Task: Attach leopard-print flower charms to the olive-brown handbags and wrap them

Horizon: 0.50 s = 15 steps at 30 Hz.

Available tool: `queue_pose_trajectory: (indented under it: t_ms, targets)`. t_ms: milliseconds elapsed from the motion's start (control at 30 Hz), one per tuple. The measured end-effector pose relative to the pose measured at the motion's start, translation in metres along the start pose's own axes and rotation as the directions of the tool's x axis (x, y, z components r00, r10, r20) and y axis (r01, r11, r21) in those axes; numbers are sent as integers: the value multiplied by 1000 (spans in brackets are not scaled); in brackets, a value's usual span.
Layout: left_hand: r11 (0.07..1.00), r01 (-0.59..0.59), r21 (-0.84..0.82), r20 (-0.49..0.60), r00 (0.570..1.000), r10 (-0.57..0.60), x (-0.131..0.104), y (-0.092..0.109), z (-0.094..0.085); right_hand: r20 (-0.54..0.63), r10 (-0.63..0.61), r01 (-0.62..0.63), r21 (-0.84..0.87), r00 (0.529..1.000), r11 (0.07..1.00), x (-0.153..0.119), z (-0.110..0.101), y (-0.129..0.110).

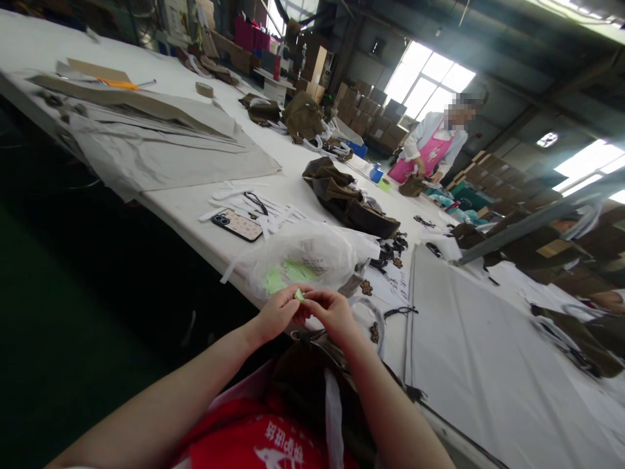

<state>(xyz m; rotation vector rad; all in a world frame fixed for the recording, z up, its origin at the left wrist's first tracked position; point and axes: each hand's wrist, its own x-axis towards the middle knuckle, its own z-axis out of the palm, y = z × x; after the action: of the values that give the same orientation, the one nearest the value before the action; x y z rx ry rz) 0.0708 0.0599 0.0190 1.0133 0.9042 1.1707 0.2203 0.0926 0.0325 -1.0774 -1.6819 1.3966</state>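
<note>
Pinched between the fingertips of both hands is a small pale-green slip (pixel 299 295). My left hand (pixel 280 312) holds it from the left with closed fingers, and my right hand (pixel 334 314) grips its other side. Just beyond them on the table lies a clear plastic bag (pixel 322 251) with bright green slips (pixel 288 275) inside. A dark brown bag (pixel 303 378) rests in my lap under my hands, with a pale strap hanging down its front.
The white table (pixel 293 179) carries a phone (pixel 237 225), white strips, brown bags (pixel 346 198), dark cords with flower-shaped tags (pixel 366 287), stacked sheets (pixel 161 140) and a tape roll (pixel 204 90). Across it a person in a pink apron (pixel 432 153) handles a brown bag.
</note>
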Motion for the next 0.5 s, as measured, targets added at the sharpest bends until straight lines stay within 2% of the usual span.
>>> queue_pose_trajectory:
  t_ms: [67, 133, 200, 267, 367, 433, 500]
  targets:
    - [999, 7, 46, -36, 999, -5, 0, -5, 1, -25, -112, 103, -222, 993, 969, -2, -1, 0]
    - [993, 31, 110, -78, 997, -23, 5, -12, 0, -30, -264, 215, -493, 964, 843, -5, -5, -3]
    - [967, 85, 241, -115, 992, -59, 16, -16, -7, -53, -395, 262, -665, 917, 699, -7, -13, -7]
    - [912, 137, 387, -143, 986, -88, 33, -16, -19, -133, -490, 260, -713, 862, 651, -7, -22, -11]
    - [838, 152, 525, -199, 979, -53, 56, -7, -41, -252, -545, 250, -686, 799, 683, -5, -35, -15]
    - [700, 87, 709, -192, 979, 73, 63, -4, -51, -279, -533, 245, -658, 799, 712, -5, -40, -17]
    - [467, -15, 884, -82, 979, 186, 61, -8, -53, -294, -511, 237, -632, 808, 738, -6, -42, -19]
